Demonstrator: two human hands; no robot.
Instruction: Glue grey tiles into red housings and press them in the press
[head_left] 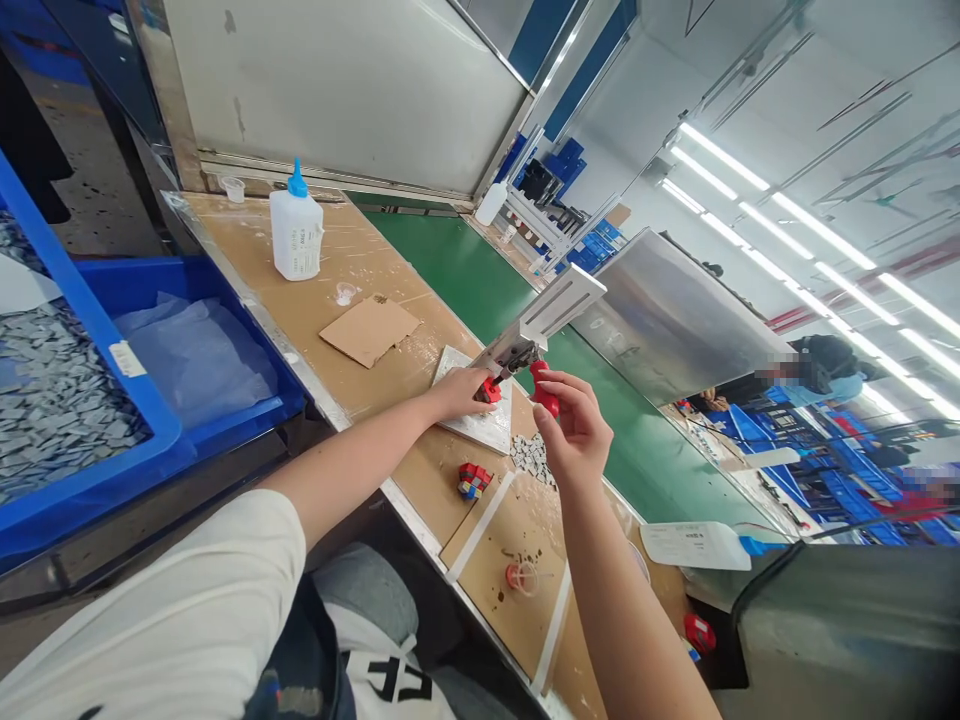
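Red block point(490, 391), left of the red handle point(545, 390) our right hand point(581, 428) pinches, seems light, stiff and best held by its sides, where our left hand point(459, 393) touches it, pinch unclear.

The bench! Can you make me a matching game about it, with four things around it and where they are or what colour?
Things:
1. right hand
2. cardboard piece
3. long strip beside the bench
4. left hand

Places and colours:
A. green
B. at the small red block
C. on the red handle
D. brown, lying flat

Right pairs: 1-C, 2-D, 3-A, 4-B
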